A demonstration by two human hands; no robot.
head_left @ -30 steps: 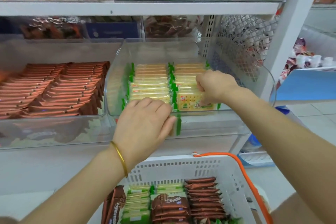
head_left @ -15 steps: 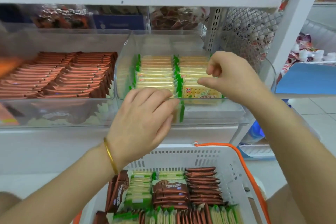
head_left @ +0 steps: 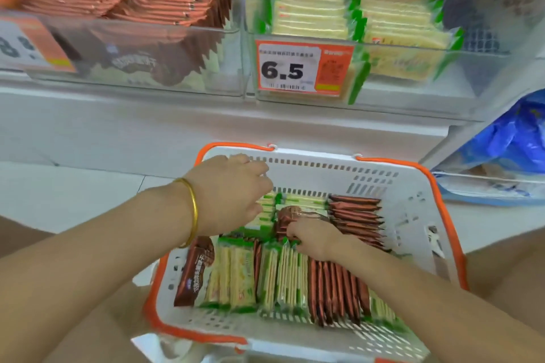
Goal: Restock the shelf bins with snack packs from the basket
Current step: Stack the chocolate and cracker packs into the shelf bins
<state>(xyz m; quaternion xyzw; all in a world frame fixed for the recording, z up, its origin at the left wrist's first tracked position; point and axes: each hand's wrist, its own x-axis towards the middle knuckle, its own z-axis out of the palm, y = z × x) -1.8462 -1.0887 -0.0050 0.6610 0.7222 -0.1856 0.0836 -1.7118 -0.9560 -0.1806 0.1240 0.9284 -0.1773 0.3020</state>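
White shelf (head_left: 182,115), up beyond the fingers (head_left: 259,174) of the left hand (head_left: 227,194), bearing two clear bins set side by side: brown-pack bin (head_left: 224,79) up-left of the fingertips, green-pack bin (head_left: 486,82) up-right, its orange price tag (head_left: 303,67) reading 6.5 straight above them. Tiled floor (head_left: 73,194) lies left of the fingers.

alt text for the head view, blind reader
The left hand and right hand reach into a white, orange-rimmed basket of green packs and brown packs; above, clear shelf bins hold more, one bearing a 6.5 price tag.
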